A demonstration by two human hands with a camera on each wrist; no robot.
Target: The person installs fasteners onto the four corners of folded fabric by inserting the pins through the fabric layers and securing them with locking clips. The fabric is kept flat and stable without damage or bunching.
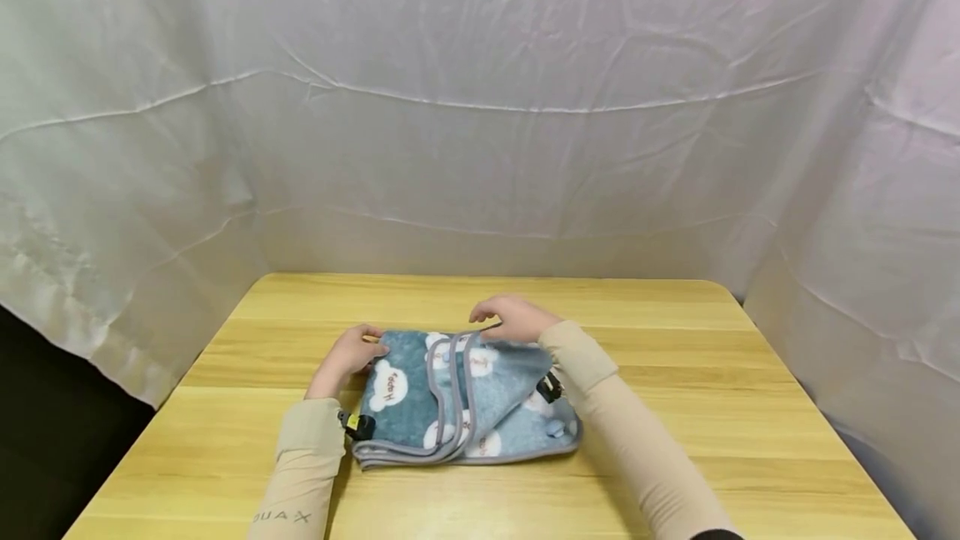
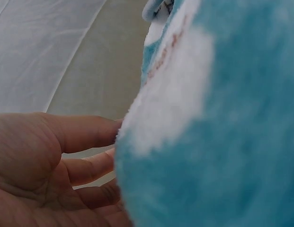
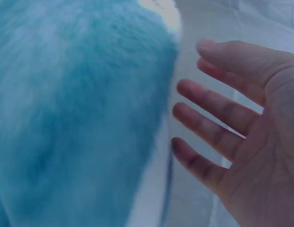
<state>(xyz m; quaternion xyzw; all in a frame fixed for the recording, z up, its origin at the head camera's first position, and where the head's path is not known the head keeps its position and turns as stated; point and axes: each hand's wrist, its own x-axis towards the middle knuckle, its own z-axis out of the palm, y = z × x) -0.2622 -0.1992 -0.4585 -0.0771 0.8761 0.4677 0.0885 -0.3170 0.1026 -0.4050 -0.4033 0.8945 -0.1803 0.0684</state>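
Observation:
A folded blue fleece blanket [image 1: 408,402] with white cloud patches, brown lettering and grey edging lies on the table. My left hand [image 1: 352,354] is at its left side, thumb by the far left corner. In the left wrist view, that hand's fairly straight fingers [image 2: 87,170] meet the blanket's edge, their tips partly hidden by the fabric. Over the blanket's far edge, right of its middle, is my right hand [image 1: 513,319]. Its spread fingers [image 3: 203,125] stand beside the fabric in the right wrist view, gripping nothing. Layered grey-edged folds run across the blanket's middle.
The wooden table [image 1: 712,407] extends around the blanket on all sides. Pale cloth curtains [image 1: 480,165] hang behind it and at both sides. A small black wrist device [image 1: 360,427] sits by the blanket's near left side, and a dark area [image 1: 60,415] shows at far left.

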